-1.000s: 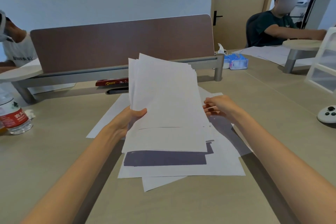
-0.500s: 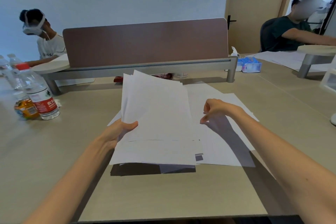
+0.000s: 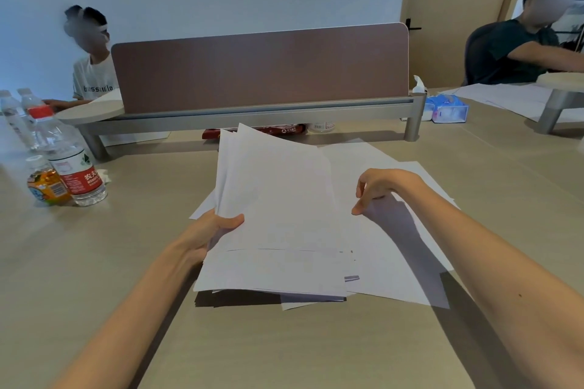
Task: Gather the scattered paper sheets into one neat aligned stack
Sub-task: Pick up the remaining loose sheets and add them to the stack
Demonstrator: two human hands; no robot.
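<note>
On the tabletop (image 3: 316,341), I am holding the gathered stack (image 3: 278,205) raised and fanned, my left hand (image 3: 211,230) clamping its left edge. My right hand (image 3: 379,188), curled and gripping nothing, is hovering over the loose sheets (image 3: 407,249); I should be pinching one corner cleanly, then squaring edges.

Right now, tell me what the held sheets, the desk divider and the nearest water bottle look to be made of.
Held sheets: thin white paper, matte; they bend and fan in the left hand.
Desk divider: brown panel, matte, possibly felt or laminate; it sits in a grey rail that looks like metal.
Water bottle: clear plastic, glossy, with a red cap and a printed label.
</note>
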